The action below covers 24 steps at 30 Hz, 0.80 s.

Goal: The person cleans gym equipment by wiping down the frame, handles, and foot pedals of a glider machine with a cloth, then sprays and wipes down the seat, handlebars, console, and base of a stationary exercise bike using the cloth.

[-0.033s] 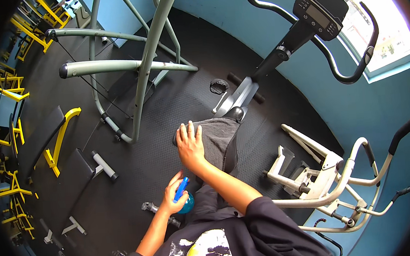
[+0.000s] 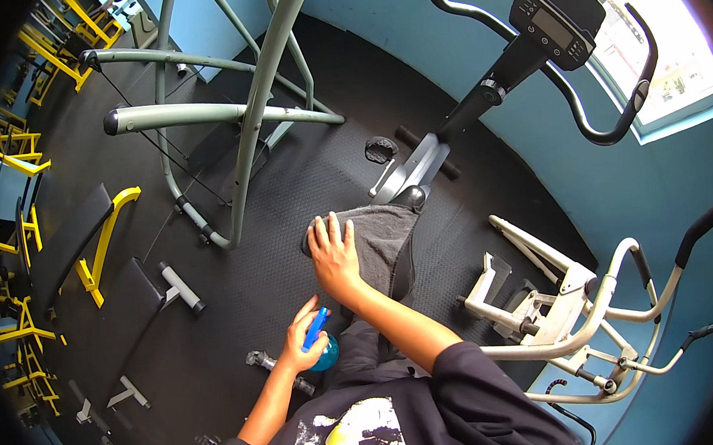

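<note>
Hands apart: the right hand (image 2: 336, 263) lies flat on a gray towel (image 2: 382, 235) at centre; the left hand (image 2: 301, 347) wraps a blue spray bottle (image 2: 315, 330) at seven o'clock. Even palm pressure — bottle held clear — should suit.

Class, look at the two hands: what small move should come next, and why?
Probably slide the right hand and the grey cloth slightly across the surface beneath. The hand lies open, palm down, on the spread cloth, while the left hand grips the blue-topped bottle, so the right seems better placed to move.
</note>
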{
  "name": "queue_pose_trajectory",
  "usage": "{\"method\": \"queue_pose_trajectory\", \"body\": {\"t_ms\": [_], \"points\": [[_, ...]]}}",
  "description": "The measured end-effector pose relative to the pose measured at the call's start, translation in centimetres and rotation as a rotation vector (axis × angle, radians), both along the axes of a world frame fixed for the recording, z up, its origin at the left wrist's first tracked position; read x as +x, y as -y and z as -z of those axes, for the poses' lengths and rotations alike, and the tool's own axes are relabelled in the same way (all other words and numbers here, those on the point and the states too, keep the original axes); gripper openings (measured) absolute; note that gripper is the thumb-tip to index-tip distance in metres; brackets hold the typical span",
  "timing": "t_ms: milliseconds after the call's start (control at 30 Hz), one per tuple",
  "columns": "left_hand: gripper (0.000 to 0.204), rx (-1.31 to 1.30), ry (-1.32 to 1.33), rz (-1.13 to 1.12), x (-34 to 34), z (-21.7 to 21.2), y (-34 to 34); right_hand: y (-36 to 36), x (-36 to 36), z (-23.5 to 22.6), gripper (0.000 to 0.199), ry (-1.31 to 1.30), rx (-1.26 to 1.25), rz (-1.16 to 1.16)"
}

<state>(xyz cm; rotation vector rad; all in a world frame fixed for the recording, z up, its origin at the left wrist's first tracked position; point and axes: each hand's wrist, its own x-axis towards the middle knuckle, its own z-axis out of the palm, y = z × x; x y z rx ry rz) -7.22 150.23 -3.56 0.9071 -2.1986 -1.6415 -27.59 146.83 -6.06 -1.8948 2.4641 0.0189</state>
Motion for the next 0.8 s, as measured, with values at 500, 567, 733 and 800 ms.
{"method": "queue_pose_trajectory", "body": {"t_ms": [500, 567, 733, 800], "points": [[0.056, 0.12, -0.243, 0.087, -1.5, 1.6, -2.5, -23.3, -4.8, -0.4, 0.075, 0.243, 0.021, -0.154], [0.056, 0.189, -0.234, 0.192, -3.3, 1.6, -2.8, -25.5, -5.9, 0.0, 0.072, 0.578, -0.197, 0.095], [0.048, 0.35, -0.226, 0.404, -8.7, 0.8, -4.8, -28.1, -7.8, -2.2, 0.069, 1.119, -0.277, 0.621], [0.05, 0.392, -0.19, 0.478, -11.0, -0.1, -5.5, -28.5, -8.1, -4.6, 0.068, 1.529, -0.341, 0.702]]}}
